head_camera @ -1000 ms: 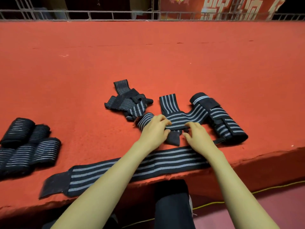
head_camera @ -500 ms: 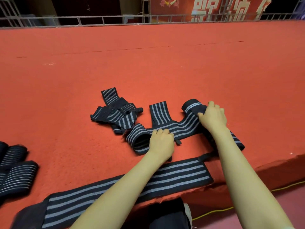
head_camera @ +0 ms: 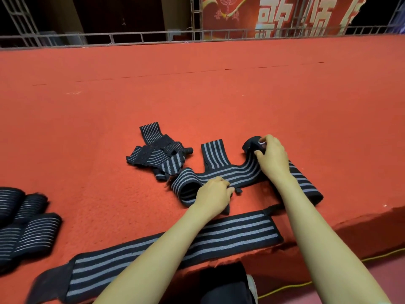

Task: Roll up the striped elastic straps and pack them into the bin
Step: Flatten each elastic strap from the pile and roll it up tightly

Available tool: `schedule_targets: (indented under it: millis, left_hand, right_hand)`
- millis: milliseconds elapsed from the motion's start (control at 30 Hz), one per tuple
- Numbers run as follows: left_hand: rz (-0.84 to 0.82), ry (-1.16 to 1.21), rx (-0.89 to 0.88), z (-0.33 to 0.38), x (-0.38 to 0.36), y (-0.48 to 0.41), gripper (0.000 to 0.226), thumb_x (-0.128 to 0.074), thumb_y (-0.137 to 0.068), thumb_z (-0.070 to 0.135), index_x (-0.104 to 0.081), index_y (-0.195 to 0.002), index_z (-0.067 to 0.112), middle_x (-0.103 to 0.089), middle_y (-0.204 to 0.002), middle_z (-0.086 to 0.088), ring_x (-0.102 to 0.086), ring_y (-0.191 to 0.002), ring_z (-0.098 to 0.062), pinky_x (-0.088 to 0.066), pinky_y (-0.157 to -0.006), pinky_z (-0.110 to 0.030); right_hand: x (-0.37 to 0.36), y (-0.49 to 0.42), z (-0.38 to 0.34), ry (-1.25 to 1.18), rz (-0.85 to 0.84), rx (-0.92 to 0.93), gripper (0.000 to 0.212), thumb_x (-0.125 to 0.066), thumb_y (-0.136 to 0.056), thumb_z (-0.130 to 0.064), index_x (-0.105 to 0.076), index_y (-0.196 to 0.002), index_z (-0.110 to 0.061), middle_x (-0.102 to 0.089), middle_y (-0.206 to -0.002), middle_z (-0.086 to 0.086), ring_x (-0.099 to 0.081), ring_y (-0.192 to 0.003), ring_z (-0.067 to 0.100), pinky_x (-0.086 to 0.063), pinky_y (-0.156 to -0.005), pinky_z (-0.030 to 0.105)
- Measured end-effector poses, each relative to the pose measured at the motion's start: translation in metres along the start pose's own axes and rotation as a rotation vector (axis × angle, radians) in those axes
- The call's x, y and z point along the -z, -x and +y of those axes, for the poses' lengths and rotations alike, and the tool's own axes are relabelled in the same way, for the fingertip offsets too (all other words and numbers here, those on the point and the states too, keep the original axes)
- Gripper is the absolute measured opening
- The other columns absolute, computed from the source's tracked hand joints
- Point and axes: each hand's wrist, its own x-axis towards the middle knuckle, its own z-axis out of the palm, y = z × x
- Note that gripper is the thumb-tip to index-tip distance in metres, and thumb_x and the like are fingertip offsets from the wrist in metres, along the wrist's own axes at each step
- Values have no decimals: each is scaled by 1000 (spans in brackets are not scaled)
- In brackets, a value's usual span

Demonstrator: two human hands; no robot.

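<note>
A long black strap with grey stripes (head_camera: 219, 175) lies twisted on the red carpet in front of me. My left hand (head_camera: 213, 195) grips its looped near end, fingers curled over the band. My right hand (head_camera: 272, 157) holds the strap's black end tab at the far right, thumb and fingers closed round it. Another striped strap (head_camera: 166, 249) lies flat along the platform's front edge under my forearms. A tangled pile of straps (head_camera: 157, 153) sits to the left of the one I hold. No bin is in view.
Several rolled straps (head_camera: 24, 222) lie grouped at the left edge. The red carpeted platform (head_camera: 197, 91) stretches far ahead to a metal railing (head_camera: 131, 38). Its front edge drops off at the lower right, where a yellow cable (head_camera: 285, 288) runs on the floor.
My right hand has moved from the strap's middle out to its far right end tab. My left hand shifted a little towards me onto the looped end. The view has tilted up.
</note>
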Motion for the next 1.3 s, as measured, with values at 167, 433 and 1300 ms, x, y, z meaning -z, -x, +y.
schedule_targets:
  millis: [167,433,1300]
  left_hand:
    - [157,819,277,10,35,4,44,-38,-93,57,-59,-102,20,-64,-109,-5,-61,-98,-20,-48,-92,-37]
    - [174,1268,387,-22,94,44,23,-58,-87,3,-59,-110,2,-72,-80,-5,-71,-73,-17,-57,-63,-26]
    - [442,309,518,-135,112,157,40,-43,-85,4,-52,-118,24,-61,-103,-7,-57,-90,-31,-41,-81,-36]
  right_hand:
    - [2,40,-40,-457,-154,109,30,-73,-80,-11,-59,-106,-15,-57,-86,-5,-56,-76,9,-43,-73,15]
    - [5,84,-76,-725,-578,234,43,-72,-79,1,-52,-112,-18,-63,-98,2,-65,-90,4,-53,-81,20]
    - [-80,79,-108,-287,-684,410,51,-66,-86,-18,-48,-131,-32,-46,-139,-4,-40,-132,12,-30,-112,32]
